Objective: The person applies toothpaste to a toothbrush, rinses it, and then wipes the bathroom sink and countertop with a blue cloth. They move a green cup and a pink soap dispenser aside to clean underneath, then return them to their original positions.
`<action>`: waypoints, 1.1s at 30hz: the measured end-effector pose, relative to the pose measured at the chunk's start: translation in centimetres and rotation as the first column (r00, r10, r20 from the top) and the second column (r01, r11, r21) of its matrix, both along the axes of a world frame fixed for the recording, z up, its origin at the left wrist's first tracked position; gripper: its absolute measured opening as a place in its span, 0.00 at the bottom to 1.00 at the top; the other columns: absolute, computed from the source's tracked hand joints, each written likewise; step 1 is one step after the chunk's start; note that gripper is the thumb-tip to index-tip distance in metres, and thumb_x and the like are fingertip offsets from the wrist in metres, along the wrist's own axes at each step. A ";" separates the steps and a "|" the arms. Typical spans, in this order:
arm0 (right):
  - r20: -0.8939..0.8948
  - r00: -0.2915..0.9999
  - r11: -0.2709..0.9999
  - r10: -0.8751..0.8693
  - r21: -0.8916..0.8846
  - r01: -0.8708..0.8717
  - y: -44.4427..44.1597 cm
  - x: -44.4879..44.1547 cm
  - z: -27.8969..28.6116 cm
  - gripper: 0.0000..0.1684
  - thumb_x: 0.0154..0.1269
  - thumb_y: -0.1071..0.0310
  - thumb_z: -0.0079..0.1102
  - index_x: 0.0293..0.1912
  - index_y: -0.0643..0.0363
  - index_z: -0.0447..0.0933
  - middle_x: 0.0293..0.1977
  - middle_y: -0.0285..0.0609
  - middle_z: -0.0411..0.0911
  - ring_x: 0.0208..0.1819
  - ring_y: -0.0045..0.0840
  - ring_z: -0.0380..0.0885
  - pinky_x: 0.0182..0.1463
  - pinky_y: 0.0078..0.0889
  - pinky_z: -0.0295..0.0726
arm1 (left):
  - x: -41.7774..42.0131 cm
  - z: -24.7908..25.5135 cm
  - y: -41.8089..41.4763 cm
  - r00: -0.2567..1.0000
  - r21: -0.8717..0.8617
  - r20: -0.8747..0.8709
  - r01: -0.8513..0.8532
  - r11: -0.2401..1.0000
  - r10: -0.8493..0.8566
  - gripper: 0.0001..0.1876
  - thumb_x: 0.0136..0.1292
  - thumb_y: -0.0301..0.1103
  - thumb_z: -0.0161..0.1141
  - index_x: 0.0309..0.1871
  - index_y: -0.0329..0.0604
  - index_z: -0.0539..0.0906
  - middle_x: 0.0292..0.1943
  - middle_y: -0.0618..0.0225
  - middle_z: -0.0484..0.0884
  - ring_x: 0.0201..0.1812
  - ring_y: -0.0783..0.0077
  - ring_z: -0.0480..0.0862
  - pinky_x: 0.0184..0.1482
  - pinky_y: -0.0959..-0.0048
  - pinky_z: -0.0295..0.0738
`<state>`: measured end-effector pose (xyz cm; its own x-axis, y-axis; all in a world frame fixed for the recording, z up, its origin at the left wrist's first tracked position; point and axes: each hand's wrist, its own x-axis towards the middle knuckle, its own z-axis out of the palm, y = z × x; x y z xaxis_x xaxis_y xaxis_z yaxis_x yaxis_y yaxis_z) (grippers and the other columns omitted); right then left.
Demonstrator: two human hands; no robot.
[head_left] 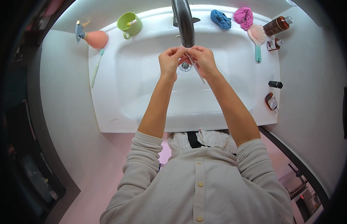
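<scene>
Below the spout of a dark metal faucet [186,30], my two hands meet over the white washbasin [139,92]. My right hand [202,60] is closed around a slim, pale toothbrush-like item [199,73], whose handle slants down to the right from between the fingers. My left hand [170,61] has its thumb and fingertips pinched at the upper end of that item, close beneath the spout. The item's upper end is mostly hidden by fingers, so its exact kind cannot be told. Under the hands lies the metal drain [185,66].
Along the left rim are a coral spray bottle [97,39], a green toothbrush [97,68] and a green mug [129,25]. At the right are blue [221,19] and pink cloths [243,18], a hairbrush [257,35], several brown bottles [277,25] and a small black container [275,84].
</scene>
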<state>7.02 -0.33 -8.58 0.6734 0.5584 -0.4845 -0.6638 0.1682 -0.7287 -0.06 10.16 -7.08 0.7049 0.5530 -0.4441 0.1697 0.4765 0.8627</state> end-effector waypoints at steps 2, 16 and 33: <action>0.009 1.000 1.000 0.012 -0.007 -0.012 0.3 -0.1 0.2 0.05 0.66 0.73 0.58 0.37 0.67 0.76 0.30 0.43 0.80 0.30 0.23 0.81 0.35 0.24 0.83 | -0.1 0.0 0.3 0.998 0.064 -0.003 0.059 0.996 -0.059 0.05 0.65 0.27 0.61 0.37 0.33 0.83 0.32 0.65 0.84 0.31 0.75 0.82 0.44 0.73 0.81; 0.062 0.993 0.995 0.096 -0.043 -0.093 -0.1 0.5 0.6 0.08 0.65 0.70 0.60 0.38 0.68 0.78 0.29 0.43 0.81 0.30 0.23 0.82 0.37 0.26 0.85 | -0.2 -0.4 0.3 0.998 0.099 0.061 0.022 0.995 -0.028 0.07 0.66 0.21 0.54 0.38 0.25 0.82 0.30 0.61 0.83 0.29 0.73 0.82 0.36 0.74 0.82; -0.091 0.994 0.984 0.057 0.176 -0.040 -0.6 0.8 0.0 0.09 0.66 0.74 0.57 0.41 0.73 0.76 0.33 0.48 0.82 0.34 0.28 0.84 0.45 0.30 0.87 | -0.1 0.1 0.9 0.996 0.072 0.055 0.064 0.995 -0.068 0.05 0.63 0.22 0.58 0.36 0.28 0.83 0.28 0.63 0.84 0.28 0.75 0.81 0.34 0.78 0.76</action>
